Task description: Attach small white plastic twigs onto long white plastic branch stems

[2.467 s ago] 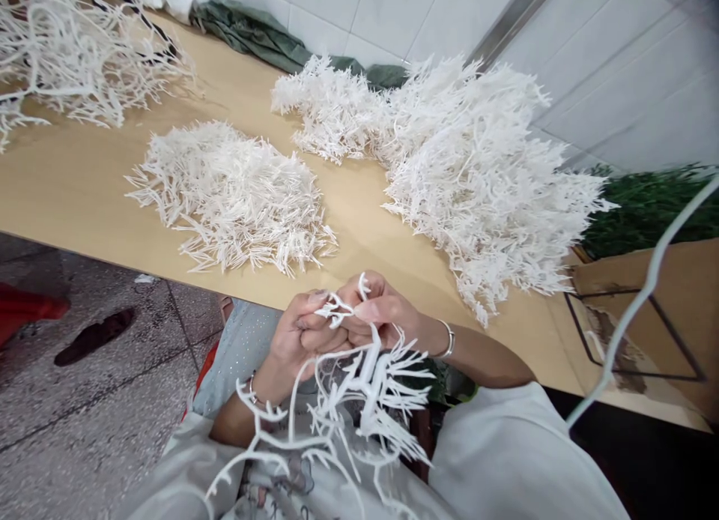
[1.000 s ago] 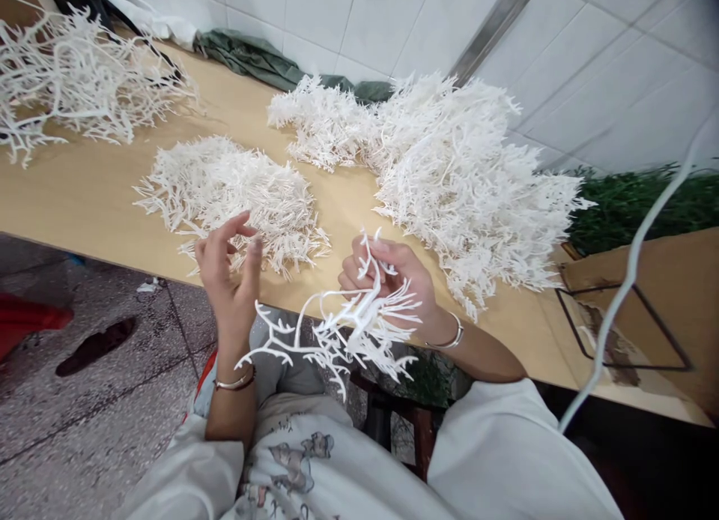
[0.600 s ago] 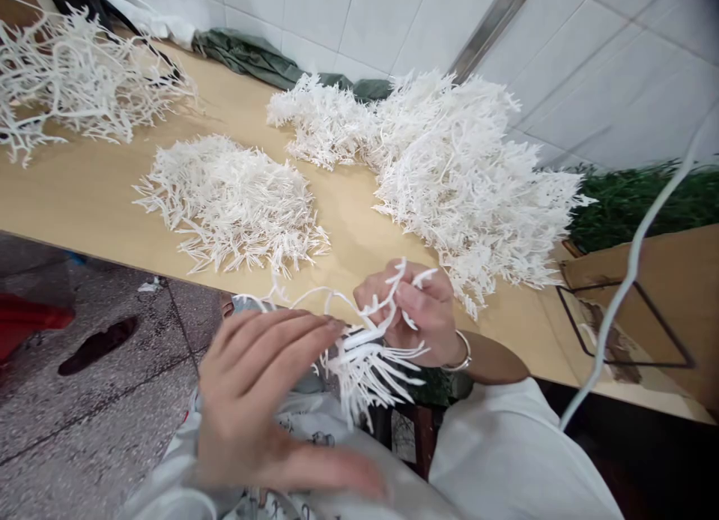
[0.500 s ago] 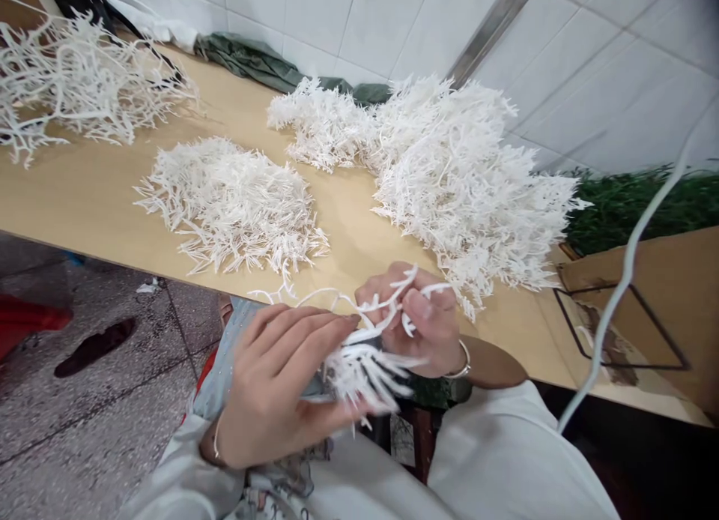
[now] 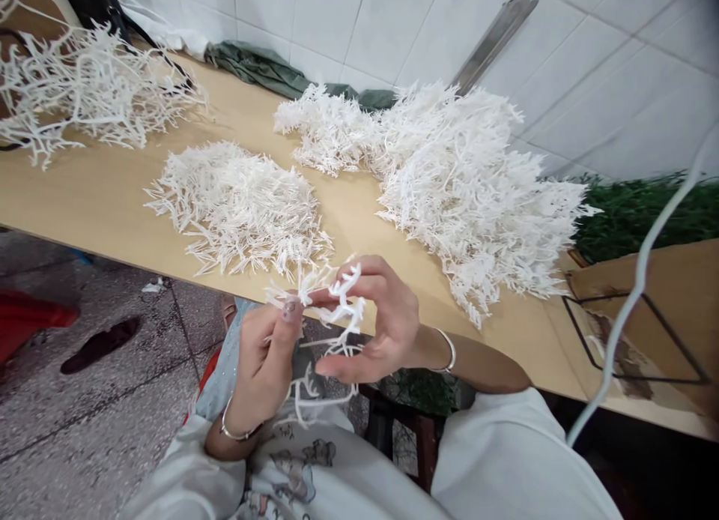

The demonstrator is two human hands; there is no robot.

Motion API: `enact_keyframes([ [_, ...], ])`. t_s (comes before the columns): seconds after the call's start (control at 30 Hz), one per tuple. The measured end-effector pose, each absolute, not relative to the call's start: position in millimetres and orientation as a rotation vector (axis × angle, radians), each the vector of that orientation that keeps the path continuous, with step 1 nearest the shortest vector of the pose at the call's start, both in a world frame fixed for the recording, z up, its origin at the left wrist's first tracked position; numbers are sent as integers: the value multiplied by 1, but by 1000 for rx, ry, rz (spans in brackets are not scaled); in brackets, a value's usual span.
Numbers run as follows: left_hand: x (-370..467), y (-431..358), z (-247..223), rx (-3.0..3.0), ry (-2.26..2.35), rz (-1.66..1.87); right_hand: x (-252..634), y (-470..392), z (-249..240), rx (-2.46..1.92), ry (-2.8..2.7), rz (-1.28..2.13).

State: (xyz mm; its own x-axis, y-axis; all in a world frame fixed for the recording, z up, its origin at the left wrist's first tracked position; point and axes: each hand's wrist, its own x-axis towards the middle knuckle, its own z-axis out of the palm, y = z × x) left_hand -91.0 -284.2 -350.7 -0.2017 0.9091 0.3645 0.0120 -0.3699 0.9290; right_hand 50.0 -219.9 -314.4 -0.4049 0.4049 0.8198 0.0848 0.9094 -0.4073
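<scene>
Both of our hands meet in front of our chest, just below the near edge of the desk (image 5: 84, 205); our left hand (image 5: 264, 363) is curled with its thumb and fingers pinched on the white branched sprig (image 5: 337, 310), and our right hand (image 5: 382, 325) arches over the same sprig from the right, index finger bent across the top and the lower fingers stretched out beneath it; so the sprig sits between the two hands, gripped at its upper end by both, while its thin lower twigs hang down past our palms toward our lap; each wrist carries a thin bracelet.

On the desk beyond the hands lies a flat heap of short white sprigs (image 5: 241, 205), just past our fingers and apart from them; to the right of it rises a much larger mound of white sprigs (image 5: 477, 183), which runs back to the tiled wall (image 5: 589, 70); at the far left we see a looser tangle of longer white branches (image 5: 84, 100); a green cloth (image 5: 264, 63) is bunched against the wall behind the heaps; a thin white stem (image 5: 634, 280) crosses the right side of the view close to the camera, blurred; green foliage (image 5: 634, 213) shows at the right beyond the desk end.
</scene>
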Motion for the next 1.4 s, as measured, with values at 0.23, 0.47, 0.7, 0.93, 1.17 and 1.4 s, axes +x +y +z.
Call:
enact_keyframes([
  [0.23,-87,-281,-346,1522,1299,1615,51,-219,-317,-452,-2064,190],
  [0.47,-94,-274,-342,1571,1276,1576,49,-221,-309,-575,-2056,348],
  [0.7,-104,-269,-332,1607,1168,1667,49,-221,-305,-638,-2064,773],
  [0.93,-114,-264,-338,1698,1178,1543,48,-222,-307,-689,-2090,866],
  [1.17,-117,-257,-334,1991,1066,1497,47,-219,-311,-652,-2061,893],
  [1.4,-121,-254,-337,2029,994,1349,48,-218,-311,-626,-2051,801],
])
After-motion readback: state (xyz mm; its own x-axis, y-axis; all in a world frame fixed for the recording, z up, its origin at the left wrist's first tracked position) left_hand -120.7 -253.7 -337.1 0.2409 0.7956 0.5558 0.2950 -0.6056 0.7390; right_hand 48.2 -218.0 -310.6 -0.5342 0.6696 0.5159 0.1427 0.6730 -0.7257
